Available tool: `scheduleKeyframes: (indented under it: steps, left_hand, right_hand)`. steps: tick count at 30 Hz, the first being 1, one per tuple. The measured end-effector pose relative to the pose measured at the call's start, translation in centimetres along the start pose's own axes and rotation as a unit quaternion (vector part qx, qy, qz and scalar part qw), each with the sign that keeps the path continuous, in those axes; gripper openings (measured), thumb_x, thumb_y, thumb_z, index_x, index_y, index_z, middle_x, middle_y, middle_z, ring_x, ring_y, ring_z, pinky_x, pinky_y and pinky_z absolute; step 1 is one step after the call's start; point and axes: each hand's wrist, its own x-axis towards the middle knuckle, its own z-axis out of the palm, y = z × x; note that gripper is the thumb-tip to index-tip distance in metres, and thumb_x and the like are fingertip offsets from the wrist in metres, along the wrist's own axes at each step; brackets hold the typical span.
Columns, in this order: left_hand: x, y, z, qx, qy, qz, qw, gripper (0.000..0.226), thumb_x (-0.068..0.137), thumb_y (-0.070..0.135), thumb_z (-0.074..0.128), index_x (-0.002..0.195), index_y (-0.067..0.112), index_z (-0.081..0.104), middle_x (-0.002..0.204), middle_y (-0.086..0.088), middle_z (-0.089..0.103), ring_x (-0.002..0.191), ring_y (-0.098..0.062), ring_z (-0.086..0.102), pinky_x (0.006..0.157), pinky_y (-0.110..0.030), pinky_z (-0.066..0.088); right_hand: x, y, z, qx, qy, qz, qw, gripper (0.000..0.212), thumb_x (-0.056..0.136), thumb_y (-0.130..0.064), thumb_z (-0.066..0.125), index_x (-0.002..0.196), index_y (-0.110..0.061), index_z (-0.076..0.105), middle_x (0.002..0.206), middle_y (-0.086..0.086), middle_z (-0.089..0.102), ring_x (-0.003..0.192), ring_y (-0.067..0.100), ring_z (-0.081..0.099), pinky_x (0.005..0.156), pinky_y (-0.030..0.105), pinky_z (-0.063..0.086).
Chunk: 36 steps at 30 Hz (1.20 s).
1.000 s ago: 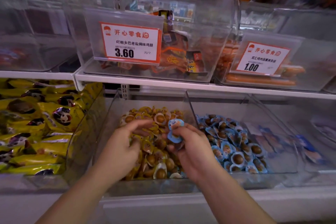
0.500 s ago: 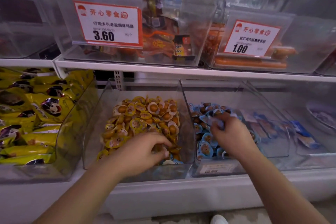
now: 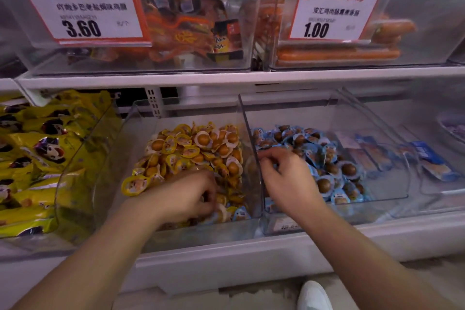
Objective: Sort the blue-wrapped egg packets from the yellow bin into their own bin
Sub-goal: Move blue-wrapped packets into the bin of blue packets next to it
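Note:
The clear yellow bin [image 3: 141,118] is heaped with yellow-wrapped egg packets [image 3: 193,148]. A blue-wrapped egg packet [image 3: 240,212] lies in its front right corner. My left hand [image 3: 188,196] is down in the front of this bin, its fingers curled into the packets and hiding what they touch. The blue bin [image 3: 377,158] to the right holds a pile of blue-wrapped packets [image 3: 327,158]. My right hand [image 3: 286,178] hovers over that bin's left side, next to the divider [image 3: 249,138]. Its fingers are loosely curled, with nothing visible in them.
Yellow snack bags [image 3: 37,158] fill the bin at the left. Flat blue packs [image 3: 432,161] lie to the right of the blue bin. The upper shelf [image 3: 226,78] carries clear bins with price signs [image 3: 80,5]. A white shoe [image 3: 314,294] shows on the floor.
My right hand carried blue packets from the yellow bin over to the blue bin and no longer shows them. It has come back toward the divider. My left hand moved down to the yellow bin's front.

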Motion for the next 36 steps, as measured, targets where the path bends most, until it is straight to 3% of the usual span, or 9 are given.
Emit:
scheduleKeyframes:
  steps: [5, 9, 12, 14, 16, 19, 26, 31, 36]
  left_hand:
    - [-1.0, -2.5, -1.7, 0.063, 0.194, -0.112, 0.973, 0.014, 0.087, 0.04, 0.063, 0.078, 0.031, 0.06, 0.09, 0.012, 0.055, 0.089, -0.016, 0.057, 0.071, -0.033, 0.044]
    - [-1.1, -1.6, -1.5, 0.13, 0.191, -0.155, 0.961, 0.023, 0.091, 0.053, 0.054, 0.099, 0.032, 0.06, 0.112, 0.007, 0.054, 0.101, -0.022, 0.058, 0.077, -0.035, 0.043]
    - [-1.4, -0.2, -1.3, 0.125, 0.209, -0.111, 0.963, 0.03, 0.09, 0.049, 0.057, 0.114, 0.031, 0.059, 0.128, 0.007, 0.049, 0.111, -0.022, 0.055, 0.088, -0.038, 0.044]
    - [-1.7, 1.3, -1.2, 0.076, 0.223, -0.03, 0.971, 0.022, 0.089, 0.042, 0.062, 0.109, 0.031, 0.063, 0.119, 0.014, 0.051, 0.103, -0.013, 0.054, 0.086, -0.036, 0.048]
    - [-1.6, 2.8, -0.8, -0.018, 0.123, -0.001, 0.992, 0.017, 0.088, 0.045, 0.065, 0.099, 0.033, 0.068, 0.1, 0.02, 0.056, 0.091, 0.0, 0.053, 0.081, -0.032, 0.051]
    - [-1.0, 3.3, -0.7, -0.091, -0.054, -0.049, 0.993, 0.028, 0.085, 0.056, 0.064, 0.099, 0.032, 0.07, 0.093, 0.013, 0.065, 0.084, -0.002, 0.058, 0.078, -0.036, 0.054]
    - [-0.4, 2.2, 0.4, 0.187, -0.035, -0.061, 0.98, 0.062, 0.076, 0.068, 0.06, 0.127, 0.033, 0.055, 0.124, 0.003, 0.059, 0.117, -0.024, 0.052, 0.096, -0.04, 0.04]
    - [0.5, 2.3, 0.7, 0.157, -0.065, -0.034, 0.985, 0.065, 0.078, 0.059, 0.06, 0.137, 0.041, 0.041, 0.121, 0.0, 0.064, 0.114, -0.027, 0.056, 0.086, -0.036, 0.039]
    - [0.1, 2.3, 0.6, -0.03, -0.083, -0.022, 0.996, 0.051, 0.076, 0.053, 0.068, 0.123, 0.047, 0.049, 0.117, 0.018, 0.064, 0.105, -0.009, 0.061, 0.089, -0.032, 0.053]
  right_hand:
    - [-0.2, 0.4, 0.0, -0.005, 0.003, -0.001, 1.0, 0.022, 0.094, -0.018, 0.054, 0.104, -0.016, 0.073, 0.087, -0.002, 0.07, 0.064, 0.009, 0.054, 0.053, 0.019, 0.033]
    - [-0.1, 0.3, 0.1, -0.013, 0.001, -0.001, 1.0, 0.022, 0.095, -0.017, 0.052, 0.104, -0.015, 0.073, 0.082, -0.005, 0.064, 0.059, 0.003, 0.047, 0.05, 0.013, 0.029]
    - [0.0, 0.2, 0.2, -0.018, 0.006, 0.002, 1.0, 0.024, 0.095, -0.016, 0.051, 0.103, -0.015, 0.074, 0.088, -0.001, 0.069, 0.066, 0.01, 0.056, 0.053, 0.016, 0.033]
    - [0.0, 0.2, 0.3, -0.023, 0.01, 0.004, 1.0, 0.024, 0.095, -0.016, 0.051, 0.104, -0.015, 0.074, 0.092, 0.0, 0.071, 0.072, 0.013, 0.06, 0.056, 0.021, 0.038]
    - [-0.1, 0.2, 0.5, -0.028, 0.012, 0.005, 1.0, 0.025, 0.095, -0.015, 0.051, 0.105, -0.016, 0.074, 0.094, 0.0, 0.071, 0.076, 0.014, 0.062, 0.062, 0.025, 0.04]
    - [-0.2, 0.2, 0.5, -0.03, 0.014, 0.005, 0.999, 0.025, 0.095, -0.015, 0.051, 0.104, -0.016, 0.074, 0.095, 0.0, 0.071, 0.08, 0.015, 0.062, 0.065, 0.025, 0.042]
    - [-0.2, 0.2, 0.4, -0.025, 0.015, 0.003, 1.0, 0.024, 0.095, -0.016, 0.05, 0.103, -0.016, 0.074, 0.098, 0.0, 0.071, 0.084, 0.016, 0.063, 0.07, 0.03, 0.05]
    - [-0.2, 0.2, 0.3, -0.025, 0.008, -0.001, 1.0, 0.024, 0.096, -0.016, 0.05, 0.1, -0.016, 0.074, 0.096, 0.0, 0.071, 0.079, 0.015, 0.062, 0.065, 0.027, 0.045]
    - [-0.1, 0.4, 0.4, -0.024, -0.002, -0.003, 1.0, 0.025, 0.096, -0.016, 0.049, 0.101, -0.017, 0.073, 0.094, 0.001, 0.071, 0.075, 0.015, 0.06, 0.06, 0.023, 0.038]
